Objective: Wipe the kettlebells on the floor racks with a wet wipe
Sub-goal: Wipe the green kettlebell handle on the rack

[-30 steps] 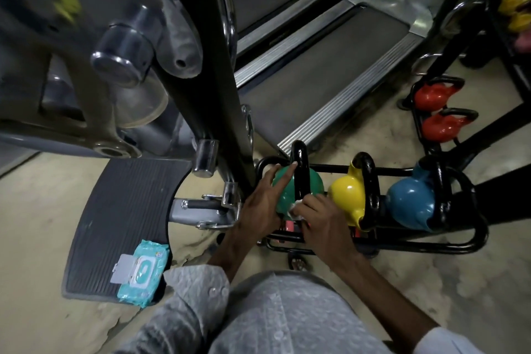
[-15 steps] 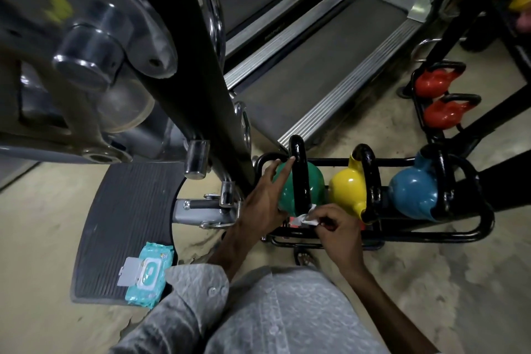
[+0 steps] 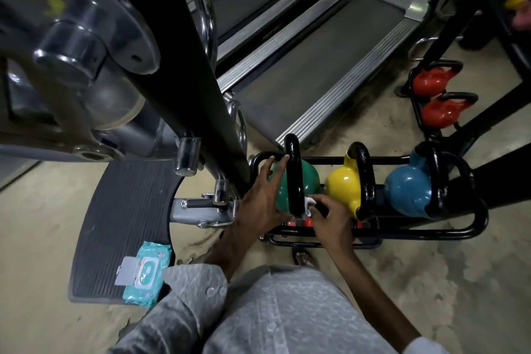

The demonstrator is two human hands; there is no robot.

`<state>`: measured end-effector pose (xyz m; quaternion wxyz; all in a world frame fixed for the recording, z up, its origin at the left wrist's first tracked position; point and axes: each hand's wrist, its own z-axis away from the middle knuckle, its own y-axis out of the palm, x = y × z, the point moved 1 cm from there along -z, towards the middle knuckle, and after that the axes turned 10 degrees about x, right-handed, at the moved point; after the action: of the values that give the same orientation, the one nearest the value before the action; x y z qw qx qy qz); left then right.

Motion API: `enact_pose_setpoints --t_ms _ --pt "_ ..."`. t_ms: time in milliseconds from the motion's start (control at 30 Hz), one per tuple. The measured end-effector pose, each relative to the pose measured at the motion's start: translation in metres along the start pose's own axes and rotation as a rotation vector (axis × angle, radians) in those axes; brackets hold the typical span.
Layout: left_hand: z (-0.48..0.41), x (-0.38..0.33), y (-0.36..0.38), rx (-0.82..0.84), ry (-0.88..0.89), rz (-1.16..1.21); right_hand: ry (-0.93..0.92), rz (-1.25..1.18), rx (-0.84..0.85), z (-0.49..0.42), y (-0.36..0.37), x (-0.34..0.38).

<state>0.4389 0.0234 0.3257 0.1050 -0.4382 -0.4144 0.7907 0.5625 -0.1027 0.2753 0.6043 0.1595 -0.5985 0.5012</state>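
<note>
Gym floor (image 3: 43,238) beside a treadmill (image 3: 316,72): a wipes pack (image 3: 146,276) lies on a rubber mat (image 3: 123,210); my left hand (image 3: 260,201), fingers spread, rests on the green kettlebell (image 3: 310,181) in its floor rack (image 3: 431,231), while my right hand (image 3: 330,217) pinches a wet wipe (image 3: 309,205) against its black handle (image 3: 294,175).

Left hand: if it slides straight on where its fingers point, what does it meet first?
Likely the green kettlebell's black handle: the left hand lies flat on the kettlebell, fingertips right beside that handle. Depth is unclear; it may pass behind it to the rack's back rail.
</note>
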Motion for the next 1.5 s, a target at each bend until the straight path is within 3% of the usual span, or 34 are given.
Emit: enact_pose_setpoints --t_ms 367,567,667,733,800,900,1000,1067,1233,1500 --pt "-0.001 -0.004 0.004 -0.051 -0.045 -0.055 -0.127 0.348 0.433 -0.045 -0.015 0.019" --pt "0.000 -0.005 0.004 -0.064 -0.051 -0.089 0.035 0.299 0.649 -0.067 -0.020 0.037" --pt "-0.001 -0.005 0.003 -0.061 -0.075 -0.096 0.285 0.068 0.624 -0.078 -0.023 0.047" --pt "-0.002 -0.005 0.003 -0.061 -0.071 -0.102 0.354 -0.111 0.591 -0.077 -0.023 0.049" --pt "-0.002 -0.005 0.004 -0.066 -0.061 -0.100 0.263 -0.040 0.626 -0.071 -0.023 0.048" --pt "-0.001 -0.005 0.005 -0.070 -0.058 -0.094 0.031 0.300 0.672 -0.063 -0.019 0.039" --pt "-0.001 -0.005 0.005 -0.074 -0.058 -0.093 0.080 0.289 0.709 -0.070 -0.018 0.038" --pt "-0.001 -0.006 0.004 -0.068 -0.068 -0.098 0.226 0.162 0.669 -0.080 -0.019 0.045" --pt "0.000 -0.009 0.002 -0.047 -0.093 -0.105 0.558 -0.485 0.518 -0.117 -0.026 0.057" --pt "-0.001 -0.008 0.003 -0.047 -0.093 -0.105 0.562 -0.618 0.220 -0.145 -0.011 0.060"
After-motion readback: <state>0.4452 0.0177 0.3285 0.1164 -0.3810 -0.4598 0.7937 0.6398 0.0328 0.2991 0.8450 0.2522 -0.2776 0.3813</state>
